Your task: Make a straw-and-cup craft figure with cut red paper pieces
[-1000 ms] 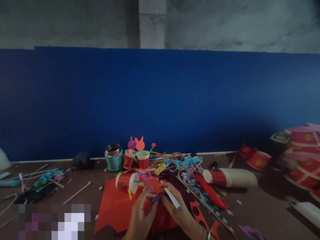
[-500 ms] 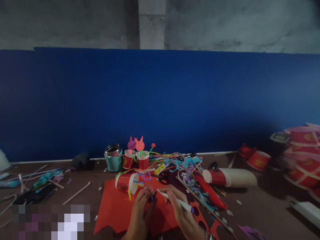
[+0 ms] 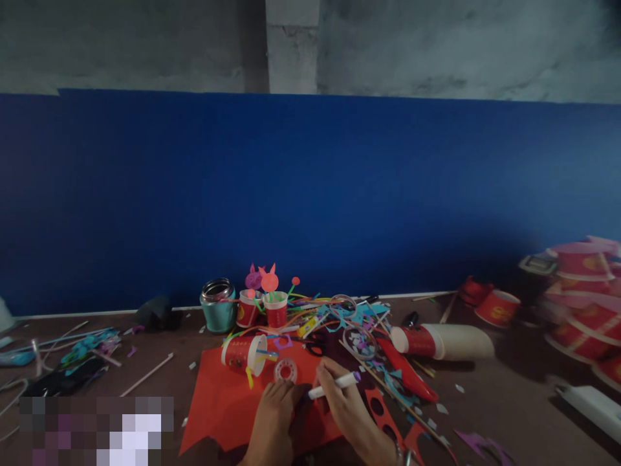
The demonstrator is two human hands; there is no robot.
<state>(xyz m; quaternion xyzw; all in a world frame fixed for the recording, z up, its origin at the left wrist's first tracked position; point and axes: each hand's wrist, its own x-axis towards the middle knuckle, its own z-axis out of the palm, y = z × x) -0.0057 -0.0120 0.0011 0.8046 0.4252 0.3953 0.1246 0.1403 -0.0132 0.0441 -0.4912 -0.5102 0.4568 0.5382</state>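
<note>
My right hand [image 3: 342,404] is closed around a white marker [image 3: 334,386] with a purple end, tilted with its other end low and to the left. Beside it my left hand [image 3: 274,414] has curled fingers, closed on a small dark purple thing [image 3: 303,396] at the marker's lower end; whether it is a cap or paper I cannot tell. Both hands are over a red paper sheet [image 3: 218,401]. Just beyond my left fingers lies a roll of clear tape [image 3: 285,371]. A red paper cup [image 3: 240,356] lies on its side on the sheet.
Behind stand a teal jar [image 3: 218,310] and red cups with paper animal figures [image 3: 269,279]. Scissors [image 3: 316,346], pipe cleaners and paper scraps crowd the middle. Rightward lie a long stack of cups [image 3: 449,343], a red pouch-like thing [image 3: 410,372] and a red cup structure [image 3: 585,304].
My right hand has turned the marker, so its purple end now points up and right and its other end meets my left fingers. My left hand has drawn back, uncovering the tape roll.
</note>
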